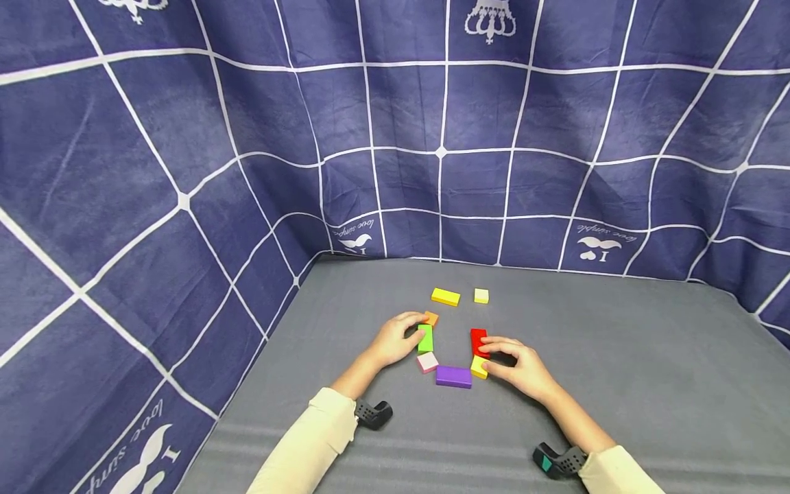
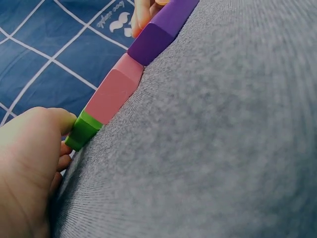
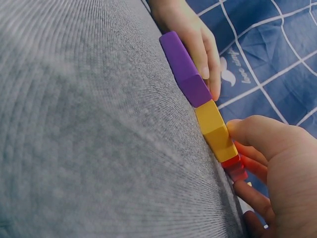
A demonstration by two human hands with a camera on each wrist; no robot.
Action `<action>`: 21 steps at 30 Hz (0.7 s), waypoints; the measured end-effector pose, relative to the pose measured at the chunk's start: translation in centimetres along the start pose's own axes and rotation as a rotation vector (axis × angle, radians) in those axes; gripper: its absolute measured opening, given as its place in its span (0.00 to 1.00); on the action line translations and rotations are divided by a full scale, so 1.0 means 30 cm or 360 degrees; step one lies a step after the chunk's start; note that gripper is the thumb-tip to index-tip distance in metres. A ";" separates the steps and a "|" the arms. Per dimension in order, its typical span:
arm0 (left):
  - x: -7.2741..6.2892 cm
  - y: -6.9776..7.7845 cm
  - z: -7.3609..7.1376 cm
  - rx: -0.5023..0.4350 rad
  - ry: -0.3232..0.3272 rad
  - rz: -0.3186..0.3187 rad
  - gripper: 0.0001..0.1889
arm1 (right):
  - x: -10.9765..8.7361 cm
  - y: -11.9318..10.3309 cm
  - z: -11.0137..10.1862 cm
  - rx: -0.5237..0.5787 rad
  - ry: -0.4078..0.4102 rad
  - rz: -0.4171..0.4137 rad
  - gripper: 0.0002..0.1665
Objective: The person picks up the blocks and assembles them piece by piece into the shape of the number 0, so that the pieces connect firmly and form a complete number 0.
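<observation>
My left hand (image 1: 395, 339) reaches in from the left, its thumb at the green block (image 1: 425, 339) and its forefinger touching the small orange block (image 1: 431, 318) behind. A pink block (image 1: 427, 362) lies just in front of the green one. My right hand (image 1: 521, 367) is on the other side, thumb against the small yellow-orange block (image 1: 479, 367) and fingers touching the red block (image 1: 479, 342). Between the two rows, at the front, lies a long purple block (image 1: 453, 377). In the left wrist view the pink block (image 2: 115, 89) stands end to end with the green block (image 2: 83, 130).
Farther back lie a long yellow block (image 1: 446, 296) and a small pale yellow block (image 1: 481, 296). The grey tabletop (image 1: 617, 357) meets a blue curtain (image 1: 401, 110) with white lines at the back and left. Each wrist wears a dark band (image 1: 374, 414).
</observation>
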State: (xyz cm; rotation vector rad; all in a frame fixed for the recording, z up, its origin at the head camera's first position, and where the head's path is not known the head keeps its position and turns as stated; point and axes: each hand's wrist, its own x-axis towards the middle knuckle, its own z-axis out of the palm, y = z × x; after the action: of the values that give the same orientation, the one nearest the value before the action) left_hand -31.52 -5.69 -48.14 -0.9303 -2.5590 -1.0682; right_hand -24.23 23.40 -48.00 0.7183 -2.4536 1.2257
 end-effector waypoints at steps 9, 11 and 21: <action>0.006 0.001 -0.002 0.0018 0.0014 0.0008 0.19 | 0.009 -0.012 -0.008 0.0008 -0.0004 -0.0039 0.17; 0.007 0.001 -0.001 0.0018 0.0023 0.0003 0.19 | 0.012 -0.013 -0.012 0.0015 -0.0020 -0.0018 0.16; 0.008 0.004 -0.004 0.0029 0.0025 0.0002 0.19 | 0.038 -0.031 -0.036 0.0190 -0.0044 0.0154 0.17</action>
State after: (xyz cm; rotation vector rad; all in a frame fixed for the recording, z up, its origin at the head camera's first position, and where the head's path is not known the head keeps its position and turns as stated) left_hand -31.63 -5.58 -47.90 -0.9155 -2.5511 -1.0455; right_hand -24.62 23.45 -46.22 0.6583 -2.4805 1.4179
